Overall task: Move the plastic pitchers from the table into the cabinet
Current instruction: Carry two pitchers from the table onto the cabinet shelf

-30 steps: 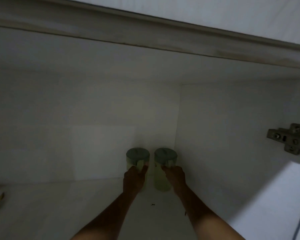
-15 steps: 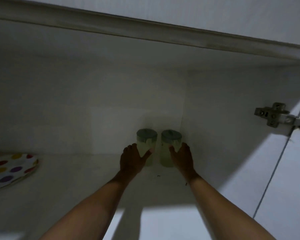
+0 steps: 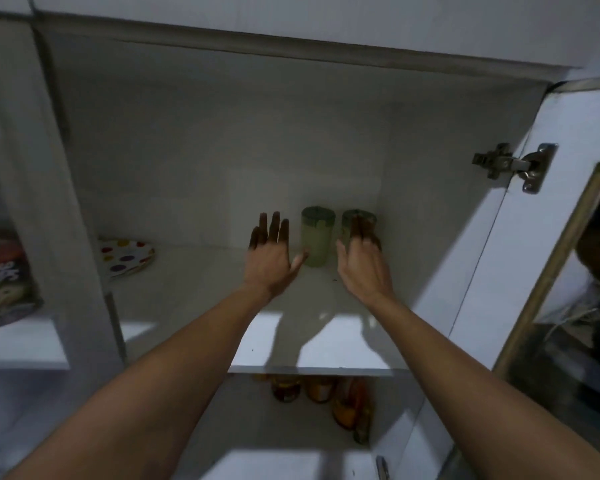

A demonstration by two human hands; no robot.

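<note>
Two pale green plastic pitchers with darker green lids stand upright side by side at the back right of the white cabinet shelf (image 3: 194, 271): the left pitcher (image 3: 316, 237) and the right pitcher (image 3: 355, 221). My left hand (image 3: 270, 256) is open with fingers spread, just left of the left pitcher, its thumb close to the pitcher's base. My right hand (image 3: 362, 259) is open in front of the right pitcher and hides its lower part. Neither hand holds anything.
A polka-dot plate (image 3: 127, 256) lies at the shelf's left end. Jars and bottles (image 3: 321, 393) stand on the shelf below. The cabinet door (image 3: 565, 271) hangs open at the right on a metal hinge (image 3: 511, 164). A printed box (image 3: 4, 278) sits in the left compartment.
Both hands have let go of the pitchers and drawn back with fingers spread. The view has pulled back, showing the whole cabinet, the lower shelf and the open door.
</note>
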